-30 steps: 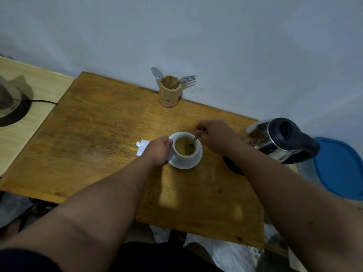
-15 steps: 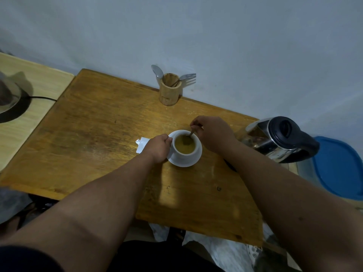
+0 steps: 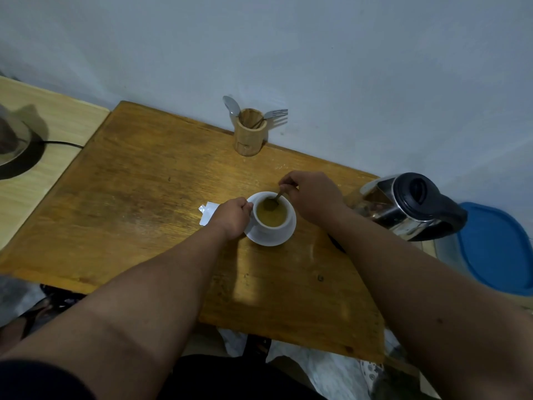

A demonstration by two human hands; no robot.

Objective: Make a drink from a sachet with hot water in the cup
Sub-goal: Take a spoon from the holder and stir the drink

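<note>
Seen from above, a white cup (image 3: 271, 216) full of yellow-brown liquid stands upright on a white saucer (image 3: 284, 238), right of centre on a worn wooden table (image 3: 138, 203). A spoon (image 3: 274, 199) leans in the cup: its bowl dips into the drink near the far side, and its handle slants up and to the right, over the rim, into the right hand (image 3: 313, 199). That hand's fingertips are pinched closed around the handle's upper end. The left hand (image 3: 232, 216) is curled against the cup's left side, gripping it; the cup's handle cannot be seen. Just behind the left hand, partly covered by it, a torn silvery-white sachet (image 3: 208, 212) lies flat on the table. At the table's far edge, against the wall, a wooden holder (image 3: 249, 137) stands upright with another spoon and a fork (image 3: 275, 114) sticking out. To the right of the cup, beyond the right forearm, a steel kettle (image 3: 403, 209) with a black lid and handle sits at the table's right edge. A blue lid (image 3: 496, 249) lies further right.
</note>
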